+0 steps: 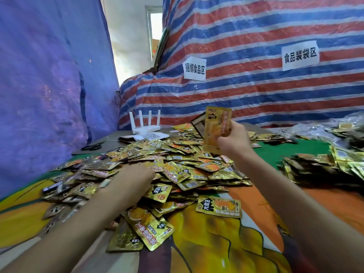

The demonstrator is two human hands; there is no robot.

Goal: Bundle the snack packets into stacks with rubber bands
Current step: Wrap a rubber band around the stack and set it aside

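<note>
A wide heap of gold snack packets (177, 166) covers the middle of the table. My right hand (234, 141) is raised above the heap's far side and grips a small upright stack of packets (215, 127), their printed faces towards me. My left hand (134, 178) reaches down into the heap on the left, its fingertips buried among the packets, so its grip is hidden. A single packet (218, 206) lies flat near the front. I see no rubber bands.
A white router (143, 125) with antennas stands at the back on papers (143, 137). Black scissors (92, 146) lie at the back left. More packets (323, 166) are piled at the right. A striped tarp (256, 56) with paper signs hangs behind; a blue tarp (49, 75) closes the left.
</note>
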